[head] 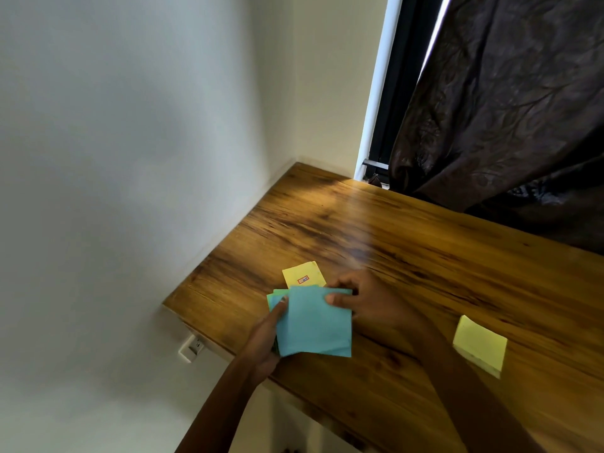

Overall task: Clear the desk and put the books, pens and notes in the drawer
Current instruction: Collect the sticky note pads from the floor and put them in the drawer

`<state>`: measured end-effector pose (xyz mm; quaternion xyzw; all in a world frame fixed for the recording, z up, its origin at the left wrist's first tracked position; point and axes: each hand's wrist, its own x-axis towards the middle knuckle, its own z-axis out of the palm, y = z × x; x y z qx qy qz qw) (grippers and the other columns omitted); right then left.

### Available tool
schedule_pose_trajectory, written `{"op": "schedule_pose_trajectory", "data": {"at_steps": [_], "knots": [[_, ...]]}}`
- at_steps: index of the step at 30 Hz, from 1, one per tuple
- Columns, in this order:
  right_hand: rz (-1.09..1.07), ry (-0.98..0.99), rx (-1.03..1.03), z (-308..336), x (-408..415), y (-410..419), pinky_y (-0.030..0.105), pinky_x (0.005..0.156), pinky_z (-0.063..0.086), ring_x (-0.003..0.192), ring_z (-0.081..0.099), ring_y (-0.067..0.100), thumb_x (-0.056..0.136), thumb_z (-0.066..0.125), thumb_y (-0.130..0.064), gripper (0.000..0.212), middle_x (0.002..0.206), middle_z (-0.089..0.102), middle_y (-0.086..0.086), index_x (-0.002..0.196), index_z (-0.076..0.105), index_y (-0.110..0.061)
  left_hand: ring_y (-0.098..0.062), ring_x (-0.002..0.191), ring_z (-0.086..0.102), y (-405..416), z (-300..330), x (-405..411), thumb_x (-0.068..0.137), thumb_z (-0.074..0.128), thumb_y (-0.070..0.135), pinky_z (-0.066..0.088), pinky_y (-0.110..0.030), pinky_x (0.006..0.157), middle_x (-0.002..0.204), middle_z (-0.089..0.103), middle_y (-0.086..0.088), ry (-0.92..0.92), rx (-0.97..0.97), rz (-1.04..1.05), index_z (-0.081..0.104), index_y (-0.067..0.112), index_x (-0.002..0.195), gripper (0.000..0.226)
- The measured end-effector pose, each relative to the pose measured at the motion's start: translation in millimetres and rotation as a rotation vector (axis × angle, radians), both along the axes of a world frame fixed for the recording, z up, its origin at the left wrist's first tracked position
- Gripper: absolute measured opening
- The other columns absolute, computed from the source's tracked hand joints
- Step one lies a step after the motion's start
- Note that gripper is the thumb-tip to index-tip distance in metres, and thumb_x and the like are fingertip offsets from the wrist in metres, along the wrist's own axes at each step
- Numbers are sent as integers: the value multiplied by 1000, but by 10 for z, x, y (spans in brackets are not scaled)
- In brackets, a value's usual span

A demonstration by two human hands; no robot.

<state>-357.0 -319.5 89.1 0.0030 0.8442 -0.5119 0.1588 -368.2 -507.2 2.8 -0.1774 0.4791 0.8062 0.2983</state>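
Teal notes (313, 325) — pale-yellow pad (480, 346) — streaked-brown desk (425, 256).

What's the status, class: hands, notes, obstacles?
Left hand and right hand both grip the blue notes. Yellow pad still on the desk. Nothing in the way.

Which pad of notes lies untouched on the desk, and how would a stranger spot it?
Start at the wooden desk below the dark curtain. Right of both hands, apart from the blue notes they hold, lies a pale yellow pad. It alone lies free, thick and unlabelled.
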Motion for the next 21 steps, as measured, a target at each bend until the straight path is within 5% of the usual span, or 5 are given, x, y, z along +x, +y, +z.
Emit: {"op": "schedule_pose_trajectory", "data": {"at_steps": [4,9,12,21], "knots": [[-120,129,241,-295,-122,-266,33,90,50,106,58,15,86,63,-17,24,116,64,2,109,66,-14,-27,101,66,47,16,-14,92,41,51,57,-38,78,116,67,-13,25,69,-61,57,19,121,46],[-222,217,276,-562,-164,-286,26,85,48,104,54,15,81,69,-18,20,112,57,2,101,66,-16,-25,97,67,77,-9,45,77,68,27,58,-34,73,108,69,-12,81,-122,-39,57,11,119,47],[-395,254,330,-658,-231,-99,35,88,49,108,54,23,81,66,-15,18,119,54,9,99,67,-16,-25,93,67,29,-90,24,84,67,19,56,-34,69,105,69,-12,34,-207,85,59,8,115,34],[-403,-45,323,-890,-238,128,33,90,50,106,57,18,82,60,-3,34,116,63,6,115,61,-11,-24,93,63,12,-190,-49,86,66,18,53,-34,69,108,65,-12,15,-286,143,54,10,117,35]]}}
